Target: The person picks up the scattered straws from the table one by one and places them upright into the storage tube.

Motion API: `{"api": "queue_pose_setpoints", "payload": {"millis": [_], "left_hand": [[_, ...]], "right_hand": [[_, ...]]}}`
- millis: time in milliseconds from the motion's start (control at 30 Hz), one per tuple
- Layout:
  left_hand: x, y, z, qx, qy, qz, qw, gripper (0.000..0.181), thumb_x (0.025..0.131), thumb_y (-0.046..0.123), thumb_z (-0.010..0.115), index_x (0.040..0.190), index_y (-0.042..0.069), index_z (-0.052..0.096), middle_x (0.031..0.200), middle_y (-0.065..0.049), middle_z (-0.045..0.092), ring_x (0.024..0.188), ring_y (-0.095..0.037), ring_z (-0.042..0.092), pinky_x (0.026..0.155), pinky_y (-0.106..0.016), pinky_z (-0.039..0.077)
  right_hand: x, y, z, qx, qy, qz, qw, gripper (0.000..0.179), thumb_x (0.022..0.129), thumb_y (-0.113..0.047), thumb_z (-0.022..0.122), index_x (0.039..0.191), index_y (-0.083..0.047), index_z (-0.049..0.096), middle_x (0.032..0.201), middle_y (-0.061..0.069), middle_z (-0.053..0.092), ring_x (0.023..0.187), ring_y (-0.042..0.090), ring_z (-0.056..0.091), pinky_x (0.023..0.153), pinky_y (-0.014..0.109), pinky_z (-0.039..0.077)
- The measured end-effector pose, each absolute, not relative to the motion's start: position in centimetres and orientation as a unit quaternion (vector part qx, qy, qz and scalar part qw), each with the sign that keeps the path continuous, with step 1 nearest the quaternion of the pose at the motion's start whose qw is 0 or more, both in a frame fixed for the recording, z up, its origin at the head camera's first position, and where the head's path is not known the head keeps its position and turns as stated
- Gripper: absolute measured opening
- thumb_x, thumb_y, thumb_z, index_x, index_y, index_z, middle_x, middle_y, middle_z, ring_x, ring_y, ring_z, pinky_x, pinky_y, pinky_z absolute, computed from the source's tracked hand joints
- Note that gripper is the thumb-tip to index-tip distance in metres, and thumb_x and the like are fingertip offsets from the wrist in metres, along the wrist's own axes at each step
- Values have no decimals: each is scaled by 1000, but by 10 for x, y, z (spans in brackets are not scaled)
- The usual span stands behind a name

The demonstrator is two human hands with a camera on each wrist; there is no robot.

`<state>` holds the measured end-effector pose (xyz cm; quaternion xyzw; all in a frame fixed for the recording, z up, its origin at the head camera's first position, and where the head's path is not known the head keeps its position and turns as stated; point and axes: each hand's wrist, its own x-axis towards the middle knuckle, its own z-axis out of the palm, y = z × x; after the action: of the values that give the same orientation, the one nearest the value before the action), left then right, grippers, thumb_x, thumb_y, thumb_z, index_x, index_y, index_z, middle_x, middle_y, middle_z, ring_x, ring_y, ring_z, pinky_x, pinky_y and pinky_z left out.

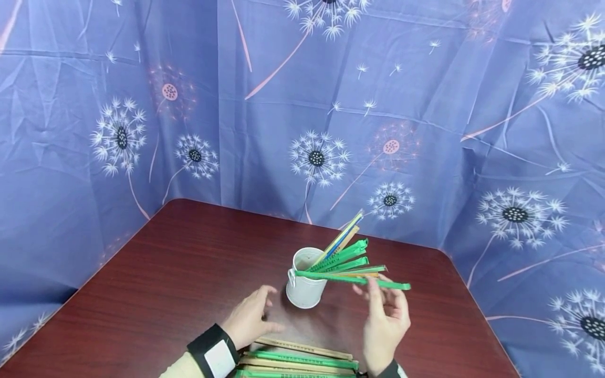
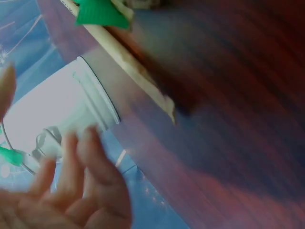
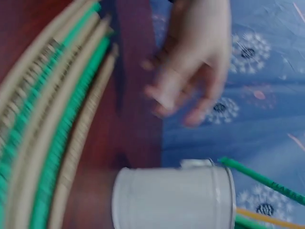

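A white bucket (image 1: 306,286) stands upright with several long wrapped straws (image 1: 341,254) leaning out of it to the right. My right hand (image 1: 385,323) pinches a green-wrapped straw (image 1: 337,277) between thumb and fingers, near its right end. The straw's other end lies over the bucket's rim, by the small handle (image 1: 291,277). Left of the bucket, my left hand (image 1: 252,315) hovers with loosely bent fingers and holds nothing. In the left wrist view the left hand (image 2: 86,195) is blurred in front of the bucket (image 2: 57,107).
Brown and green wrapped straws (image 1: 302,359) lie side by side at the near edge, below the hands. They also show in the right wrist view as a row of straws (image 3: 52,119). Dandelion-patterned blue cloth (image 1: 264,131) hangs around the dark red-brown table (image 1: 203,252).
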<state>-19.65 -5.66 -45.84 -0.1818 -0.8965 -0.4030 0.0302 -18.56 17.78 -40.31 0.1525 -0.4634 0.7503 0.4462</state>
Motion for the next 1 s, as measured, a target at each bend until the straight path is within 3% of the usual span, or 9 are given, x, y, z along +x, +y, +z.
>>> {"api": "queue_pose_setpoints", "payload": {"millis": [200, 400, 467, 667, 833, 1000], "left_hand": [[-194, -64, -466, -235, -916, -323, -46, 37, 64, 29, 88, 90, 14, 68, 81, 7, 60, 74, -8, 55, 66, -36, 48], [-192, -65, -467, -241, -920, -302, -59, 20, 65, 22, 86, 76, 18, 70, 70, 12, 57, 65, -2, 49, 58, -33, 44], [-192, -65, -467, -244, -920, -300, -58, 18, 65, 21, 86, 73, 19, 70, 66, 13, 55, 62, -1, 47, 56, -32, 42], [-191, -65, -468, -255, -916, -307, -45, 14, 69, 19, 83, 68, 19, 70, 63, 15, 51, 60, 0, 43, 54, -29, 40], [-194, -64, -466, -261, -913, -312, -25, 12, 72, 20, 82, 70, 20, 70, 67, 16, 59, 63, 2, 49, 57, -28, 45], [-198, -65, -463, -260, -908, -329, -6, 9, 74, 20, 80, 73, 20, 71, 70, 15, 66, 65, 1, 54, 60, -30, 48]], "right_hand": [[-196, 195, -394, 83, -441, 763, 465, 20, 89, 7, 64, 107, 15, 64, 86, 14, 74, 71, 22, 74, 65, 34, 60], [-201, 197, -401, 76, -508, 738, 436, 5, 89, 9, 63, 93, 11, 62, 81, 9, 74, 67, 18, 73, 65, 30, 59], [-204, 194, -405, 51, -549, 720, 421, 9, 88, 5, 66, 88, 12, 60, 77, 7, 74, 65, 16, 73, 66, 28, 59], [-214, 181, -418, -64, -709, 605, 357, 36, 86, -26, 75, 86, 8, 65, 79, 12, 77, 70, 5, 70, 69, 16, 51], [-219, 176, -425, -83, -757, 557, 330, 35, 84, -32, 76, 86, 2, 69, 82, 13, 77, 72, 1, 65, 66, 19, 42], [-220, 179, -426, -81, -773, 560, 287, 39, 85, -39, 74, 94, -1, 70, 88, 10, 78, 81, 8, 70, 74, 24, 48]]}}
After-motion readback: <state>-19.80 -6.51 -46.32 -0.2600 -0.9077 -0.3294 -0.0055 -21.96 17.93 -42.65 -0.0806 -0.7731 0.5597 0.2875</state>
